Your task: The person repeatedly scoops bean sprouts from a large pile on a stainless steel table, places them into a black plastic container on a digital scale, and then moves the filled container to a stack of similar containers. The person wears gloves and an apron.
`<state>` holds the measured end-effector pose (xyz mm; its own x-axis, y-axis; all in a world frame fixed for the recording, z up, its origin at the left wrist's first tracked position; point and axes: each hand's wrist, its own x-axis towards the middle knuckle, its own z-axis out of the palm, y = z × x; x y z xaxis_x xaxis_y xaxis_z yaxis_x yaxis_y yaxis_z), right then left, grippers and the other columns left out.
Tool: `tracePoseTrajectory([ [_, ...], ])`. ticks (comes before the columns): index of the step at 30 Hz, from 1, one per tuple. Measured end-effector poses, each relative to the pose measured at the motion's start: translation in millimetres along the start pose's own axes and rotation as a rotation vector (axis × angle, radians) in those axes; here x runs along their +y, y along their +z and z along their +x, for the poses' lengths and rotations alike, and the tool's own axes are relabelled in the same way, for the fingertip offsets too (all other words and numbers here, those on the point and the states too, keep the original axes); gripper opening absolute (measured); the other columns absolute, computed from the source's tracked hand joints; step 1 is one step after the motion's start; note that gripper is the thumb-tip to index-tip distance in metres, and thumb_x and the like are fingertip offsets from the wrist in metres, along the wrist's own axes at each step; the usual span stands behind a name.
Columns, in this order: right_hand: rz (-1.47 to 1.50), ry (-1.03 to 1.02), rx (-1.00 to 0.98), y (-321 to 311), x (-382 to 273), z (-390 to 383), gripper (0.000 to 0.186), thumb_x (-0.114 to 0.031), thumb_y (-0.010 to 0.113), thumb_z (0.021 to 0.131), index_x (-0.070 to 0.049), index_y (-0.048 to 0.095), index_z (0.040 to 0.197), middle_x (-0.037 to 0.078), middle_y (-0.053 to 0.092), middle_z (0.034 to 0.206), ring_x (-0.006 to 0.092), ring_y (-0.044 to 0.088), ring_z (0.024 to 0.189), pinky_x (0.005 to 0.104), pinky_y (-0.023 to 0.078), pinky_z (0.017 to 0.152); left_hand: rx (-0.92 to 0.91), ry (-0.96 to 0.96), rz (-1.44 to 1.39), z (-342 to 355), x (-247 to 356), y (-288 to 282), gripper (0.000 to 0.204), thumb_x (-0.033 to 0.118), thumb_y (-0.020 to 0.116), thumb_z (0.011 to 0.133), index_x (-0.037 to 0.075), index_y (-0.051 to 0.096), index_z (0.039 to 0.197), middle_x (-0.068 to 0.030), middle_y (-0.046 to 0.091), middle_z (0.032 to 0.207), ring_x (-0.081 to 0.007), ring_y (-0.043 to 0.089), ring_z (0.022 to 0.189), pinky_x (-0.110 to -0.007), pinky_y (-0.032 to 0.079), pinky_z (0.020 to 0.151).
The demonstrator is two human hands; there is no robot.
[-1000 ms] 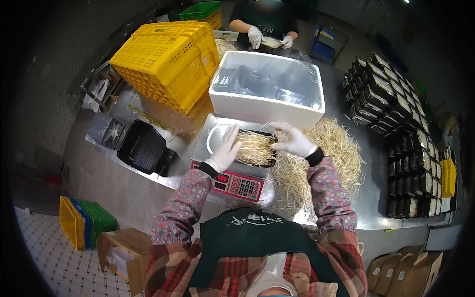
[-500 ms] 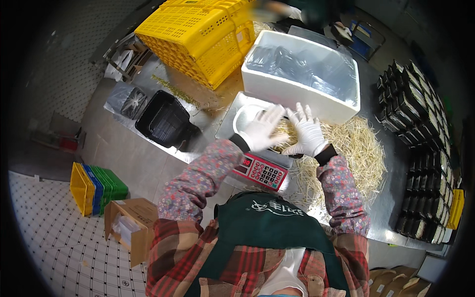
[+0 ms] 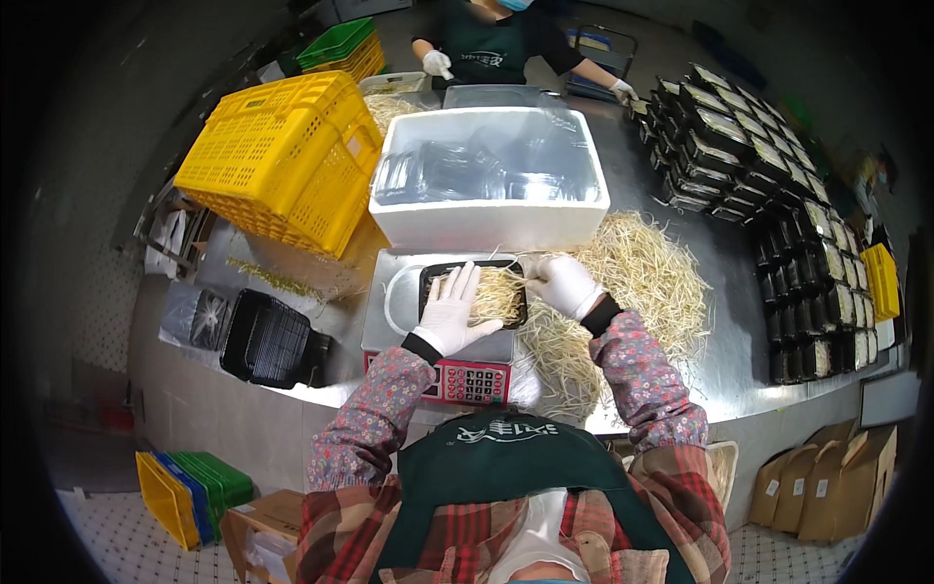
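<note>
Sprouts (image 3: 498, 295) are heaped in a black tray (image 3: 425, 285), set on a red-fronted scale (image 3: 384, 336) at the frame's centre. They are partly covered by the left hand (image 3: 451, 316), its grip laid open; the right hand (image 3: 567, 288) is curled at the tray's right edge, and whether any sprouts are gripped cannot be told.

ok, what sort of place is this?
Probably a food-packing room: a heap of what look like sprouts on a metal table, a black tray of them on a scale, and stacks of filled trays on the right.
</note>
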<state>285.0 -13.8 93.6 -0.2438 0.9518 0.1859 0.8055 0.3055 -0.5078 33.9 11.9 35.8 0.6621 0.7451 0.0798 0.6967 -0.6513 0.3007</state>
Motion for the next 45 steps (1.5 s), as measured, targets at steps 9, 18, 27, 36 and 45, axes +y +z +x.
tracePoseTrajectory([
  [9, -0.306, 0.38, -0.32, -34, 77, -78, 0.043, -0.04, 0.078, 0.076, -0.006, 0.072, 0.102, 0.018, 0.071, 0.093, 0.0325, 0.068, 0.089, 0.0408, 0.053, 0.083, 0.226, -0.013, -0.268, -38, -48, -31, 0.114, 0.047, 0.083, 0.063, -0.008, 0.026, 0.146, -0.0297, 0.033, 0.147, -0.0418, 0.026, 0.141, -0.047, 0.018, 0.118],
  [18, -0.311, -0.162, -0.049, 28, -34, 14, 0.075, -0.036, 0.082, 0.066, -0.004, 0.054, 0.128, 0.022, 0.062, 0.113, 0.0363, 0.06, 0.107, 0.0405, 0.051, 0.088, 0.06, 0.098, -0.045, 12, -8, -11, 0.104, 0.061, 0.071, 0.071, 0.001, 0.032, 0.146, -0.0212, 0.042, 0.141, -0.0365, 0.038, 0.132, -0.048, 0.029, 0.111],
  [27, 0.038, -0.035, -0.007, 15, -1, -6, 0.018, -0.024, 0.072, 0.079, -0.006, 0.071, 0.079, 0.016, 0.067, 0.074, 0.0325, 0.066, 0.071, 0.0425, 0.052, 0.067, 0.048, 0.089, -0.067, 8, -6, -12, 0.091, 0.055, 0.067, 0.08, 0.001, 0.034, 0.145, -0.0196, 0.044, 0.139, -0.0355, 0.042, 0.127, -0.048, 0.031, 0.108],
  [36, -0.355, 0.124, -0.062, -6, 43, -41, 0.059, -0.037, 0.069, 0.085, -0.003, 0.054, 0.131, 0.022, 0.057, 0.129, 0.0359, 0.056, 0.117, 0.0419, 0.044, 0.099, 0.185, 0.06, -0.244, -3, -19, -10, 0.073, 0.037, 0.06, 0.091, -0.003, 0.034, 0.145, -0.0235, 0.042, 0.143, -0.0376, 0.035, 0.136, -0.049, 0.023, 0.115],
  [45, -0.273, 0.013, -0.018, 96, -41, -13, 0.087, -0.06, 0.04, 0.095, 0.01, 0.03, 0.144, 0.03, 0.038, 0.146, 0.0366, 0.035, 0.14, 0.049, 0.014, 0.119, 0.155, 0.117, 0.059, 11, -6, 15, 0.055, 0.031, 0.052, 0.092, 0.002, 0.044, 0.138, -0.0159, 0.05, 0.134, -0.034, 0.045, 0.126, -0.051, 0.034, 0.105],
])
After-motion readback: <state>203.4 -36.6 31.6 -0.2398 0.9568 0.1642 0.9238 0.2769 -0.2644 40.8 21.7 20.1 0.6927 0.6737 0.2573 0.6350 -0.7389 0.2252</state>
